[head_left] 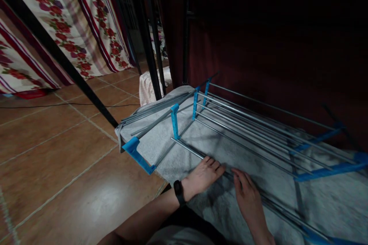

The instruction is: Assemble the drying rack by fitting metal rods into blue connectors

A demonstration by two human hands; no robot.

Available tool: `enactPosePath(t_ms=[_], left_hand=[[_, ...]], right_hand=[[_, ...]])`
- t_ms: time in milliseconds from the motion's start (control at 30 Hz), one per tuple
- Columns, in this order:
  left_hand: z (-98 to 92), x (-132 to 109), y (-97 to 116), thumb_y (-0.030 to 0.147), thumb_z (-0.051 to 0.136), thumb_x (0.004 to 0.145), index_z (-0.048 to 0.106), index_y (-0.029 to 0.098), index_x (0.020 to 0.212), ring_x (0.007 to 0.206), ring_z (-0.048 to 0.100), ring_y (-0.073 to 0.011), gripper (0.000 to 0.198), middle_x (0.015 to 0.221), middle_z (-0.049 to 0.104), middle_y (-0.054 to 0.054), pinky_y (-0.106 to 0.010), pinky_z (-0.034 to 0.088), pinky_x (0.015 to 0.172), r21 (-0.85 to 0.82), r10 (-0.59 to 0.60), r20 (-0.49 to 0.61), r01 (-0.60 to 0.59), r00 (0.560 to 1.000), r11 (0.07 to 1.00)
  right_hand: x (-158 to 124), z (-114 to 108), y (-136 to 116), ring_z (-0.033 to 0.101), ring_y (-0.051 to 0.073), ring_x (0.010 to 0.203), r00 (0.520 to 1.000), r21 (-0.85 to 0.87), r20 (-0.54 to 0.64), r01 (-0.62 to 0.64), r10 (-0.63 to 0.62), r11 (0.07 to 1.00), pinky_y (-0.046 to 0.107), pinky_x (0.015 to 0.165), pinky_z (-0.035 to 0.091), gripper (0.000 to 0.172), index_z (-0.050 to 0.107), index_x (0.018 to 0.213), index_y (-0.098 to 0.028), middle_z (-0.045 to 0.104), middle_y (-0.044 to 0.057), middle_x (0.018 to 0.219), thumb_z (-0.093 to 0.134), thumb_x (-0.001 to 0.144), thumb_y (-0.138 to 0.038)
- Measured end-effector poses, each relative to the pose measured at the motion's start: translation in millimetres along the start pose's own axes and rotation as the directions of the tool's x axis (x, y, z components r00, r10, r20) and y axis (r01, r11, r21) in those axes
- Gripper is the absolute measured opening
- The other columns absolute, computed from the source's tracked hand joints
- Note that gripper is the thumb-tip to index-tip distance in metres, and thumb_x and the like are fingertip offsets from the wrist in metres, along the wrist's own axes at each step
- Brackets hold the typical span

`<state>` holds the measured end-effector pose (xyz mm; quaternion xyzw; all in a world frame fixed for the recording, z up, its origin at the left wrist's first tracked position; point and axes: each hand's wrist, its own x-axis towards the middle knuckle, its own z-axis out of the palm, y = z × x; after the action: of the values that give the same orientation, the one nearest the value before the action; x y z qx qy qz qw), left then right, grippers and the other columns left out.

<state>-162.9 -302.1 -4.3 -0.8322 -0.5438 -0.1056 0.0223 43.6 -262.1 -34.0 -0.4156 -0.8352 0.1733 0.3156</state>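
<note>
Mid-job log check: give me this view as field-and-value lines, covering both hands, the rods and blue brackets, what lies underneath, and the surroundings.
left hand: fingers over the near metal rod; grip underneath hidden
left wrist: black watch
right hand: beside the same rod, fingers loosely bent; contact unclear
rack: parallel metal bars between blue brackets
far left end: several grey rods side by side
underneath: grey cloth
surroundings: tiled floor, floral curtain

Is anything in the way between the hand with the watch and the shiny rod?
No, nothing visible: the left hand is already over the metal rod. The blue upright piece stands by the rod's far end, not between them.
</note>
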Motion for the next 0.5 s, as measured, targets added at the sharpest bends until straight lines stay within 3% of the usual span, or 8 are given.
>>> enactPosePath(t_ms=[133, 233, 333, 433, 500], left_hand=[[-2.9, 6, -4, 0.018, 0.042, 0.100, 0.056, 0.019, 0.122, 0.096, 0.057, -0.0203, 0.025, 0.104, 0.063, -0.007, -0.035, 0.042, 0.092, -0.011, 0.013, -0.008, -0.014, 1.000, 1.000], [-7.1, 11, -4, 0.019, 0.043, 0.100, 0.058, 0.020, 0.115, 0.095, 0.057, -0.0199, 0.021, 0.102, 0.062, -0.006, -0.036, 0.042, 0.093, -0.021, 0.031, -0.011, -0.031, 0.999, 0.999], [-10.2, 8, -4, 0.018, 0.043, 0.100, 0.056, 0.019, 0.123, 0.107, 0.056, -0.0198, 0.027, 0.112, 0.062, -0.008, -0.038, 0.037, 0.104, -0.066, 0.021, -0.079, -0.026, 0.997, 0.997], [-4.5, -8, -11, 0.017, 0.041, 0.101, 0.053, 0.021, 0.130, 0.121, 0.051, -0.0199, 0.032, 0.125, 0.060, -0.009, -0.042, 0.033, 0.112, -0.196, -0.107, -0.245, 0.059, 0.964, 0.979], [4.6, -24, -25, 0.018, 0.040, 0.101, 0.057, 0.021, 0.121, 0.116, 0.053, -0.0204, 0.027, 0.120, 0.061, -0.008, -0.043, 0.037, 0.107, -0.350, -0.322, -0.360, 0.194, 0.876, 0.917]], right_hand=[[-3, 3, 16, 0.067, 0.028, 0.108, 0.981, -0.172, 0.085, 0.186, -0.173, 0.967, 0.046, 0.093, 0.052, 0.034, 0.064, 0.125, -0.024, 0.072, 0.011, 0.118, 0.041, 0.102, -0.033], [0, 2, 24, 0.069, 0.026, 0.099, 0.974, -0.252, 0.108, 0.221, -0.200, 0.942, 0.044, 0.089, 0.052, 0.034, 0.064, 0.126, -0.024, 0.073, 0.010, 0.110, 0.041, 0.103, -0.032], [4, 1, 27, 0.069, 0.026, 0.096, 0.969, -0.289, 0.106, 0.246, -0.224, 0.925, 0.042, 0.085, 0.053, 0.034, 0.062, 0.128, -0.024, 0.073, 0.010, 0.106, 0.040, 0.103, -0.029], [6, 0, 26, 0.069, 0.025, 0.092, 0.967, -0.297, 0.102, 0.254, -0.234, 0.921, 0.040, 0.080, 0.053, 0.033, 0.062, 0.128, -0.025, 0.073, 0.008, 0.103, 0.042, 0.103, -0.029], [6, 0, 26, 0.069, 0.024, 0.088, 0.966, -0.298, 0.113, 0.257, -0.233, 0.919, 0.039, 0.078, 0.053, 0.032, 0.061, 0.129, -0.025, 0.073, 0.008, 0.101, 0.042, 0.103, -0.028]])
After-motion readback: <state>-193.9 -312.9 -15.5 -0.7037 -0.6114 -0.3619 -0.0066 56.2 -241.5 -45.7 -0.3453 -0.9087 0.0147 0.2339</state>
